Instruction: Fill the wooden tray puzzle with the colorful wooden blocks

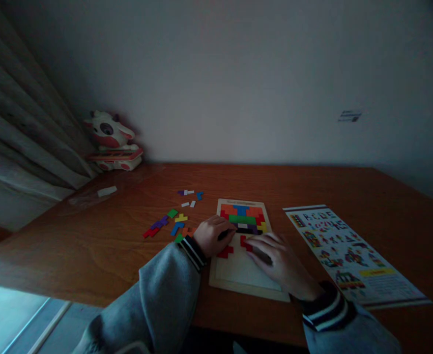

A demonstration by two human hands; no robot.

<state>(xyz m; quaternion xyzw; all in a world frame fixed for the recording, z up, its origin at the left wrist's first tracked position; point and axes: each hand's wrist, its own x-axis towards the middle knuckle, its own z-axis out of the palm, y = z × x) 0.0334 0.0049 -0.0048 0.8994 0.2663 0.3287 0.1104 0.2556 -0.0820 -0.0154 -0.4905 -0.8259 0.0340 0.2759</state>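
My left hand (pixel 213 235) sits at the left edge of the puzzle tray (pixel 238 275), fingers curled, thumb side pressing what looks like a dark piece (pixel 224 235) against the filled rows; I can't tell if it's gripped or just pushed. My right hand (pixel 280 260) lies flat over the tray's right half, fingers spread toward 10 o'clock, fingertips on a red piece (pixel 245 243), pinning it rather than lifting it. A second red piece (pixel 225 252) lies loose on the tray floor, just at 5 o'clock of my left hand.

Progress, judged from the tray: the far rows at 12 o'clock are packed with coloured blocks (pixel 243 214) in orange, blue, red, green, purple and yellow. The near part is bare pale board, more than half open as far as my hand lets me see. So roughly a third filled, the rest to go.

Loose pieces (pixel 172 222) are scattered on the wooden table (pixel 91 246) at 9 to 10 o'clock of the tray, with a few small ones farther back. Pattern sheet (pixel 349 253) lies at 3 o'clock of the tray, untouched. A cow toy (pixel 111 140) is in the far left corner by the curtain (pixel 20 137). Light is dim and colours are murky.
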